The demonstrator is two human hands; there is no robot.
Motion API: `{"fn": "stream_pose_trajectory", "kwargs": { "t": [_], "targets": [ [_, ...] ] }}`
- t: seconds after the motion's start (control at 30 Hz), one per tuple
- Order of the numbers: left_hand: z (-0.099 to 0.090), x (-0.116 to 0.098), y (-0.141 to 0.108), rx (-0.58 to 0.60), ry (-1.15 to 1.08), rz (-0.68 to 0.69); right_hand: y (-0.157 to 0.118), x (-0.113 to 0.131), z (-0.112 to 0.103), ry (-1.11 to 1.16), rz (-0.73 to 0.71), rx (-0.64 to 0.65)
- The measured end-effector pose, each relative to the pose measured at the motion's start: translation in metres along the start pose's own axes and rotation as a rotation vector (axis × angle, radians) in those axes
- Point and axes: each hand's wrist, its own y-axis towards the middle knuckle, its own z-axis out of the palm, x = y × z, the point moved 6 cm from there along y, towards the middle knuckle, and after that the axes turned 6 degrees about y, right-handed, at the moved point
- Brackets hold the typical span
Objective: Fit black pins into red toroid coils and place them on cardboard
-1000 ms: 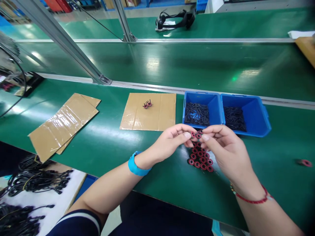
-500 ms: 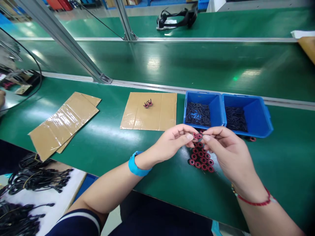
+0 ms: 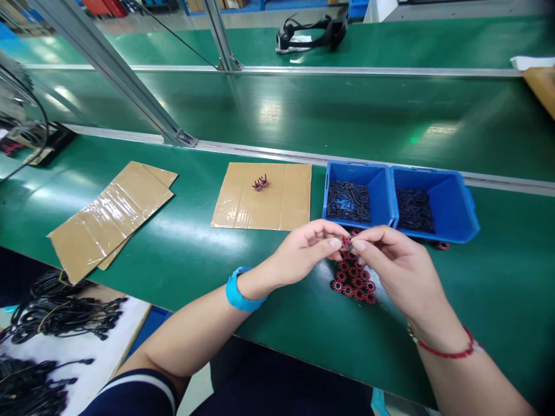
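Observation:
My left hand [image 3: 310, 248] pinches a small red-and-black ring-shaped coil [image 3: 346, 242] between thumb and fingers. At the coil's right side, my right hand [image 3: 392, 263] has thumb and forefinger pressed together; whatever they grip is too small to make out. Just below the fingers lies a pile of similar red-and-black coils [image 3: 354, 280] on the green table. Behind my hands stand two blue bins, the left bin [image 3: 381, 199] and the right bin [image 3: 455, 202], both with short black tube-like pieces. Two coils with dark pieces sticking up [image 3: 261, 184] sit on a cardboard sheet [image 3: 260, 208].
More cardboard sheets [image 3: 115, 214] overlap at the left. A metal post [image 3: 125, 81] slants down to the table's back rail. Bundles of black cables [image 3: 65, 315] lie lower left on a white surface. A black head-strap device [image 3: 312, 34] rests on the far bench.
My right fingertips have shifted slightly left, closer against the coil. My left hand stays almost where it was. At the far left edge, a person's hand has gone out of view.

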Motion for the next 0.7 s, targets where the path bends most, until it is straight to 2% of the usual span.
{"fn": "stream_pose_trajectory", "kwargs": {
  "t": [0.3,0.53,0.7],
  "targets": [
    [0.0024,-0.0016,-0.0002,0.024,-0.012,0.047,-0.0003,0.0003,0.0014,-0.023,0.009,0.036],
    [-0.0016,-0.0048,-0.0003,-0.027,-0.039,0.035,-0.0008,0.0011,-0.0060,-0.031,-0.038,-0.059],
    [0.0006,-0.0042,-0.0009,0.006,-0.057,0.040,-0.0035,0.0034,-0.0016,-0.032,-0.046,-0.074]
  ]
}}
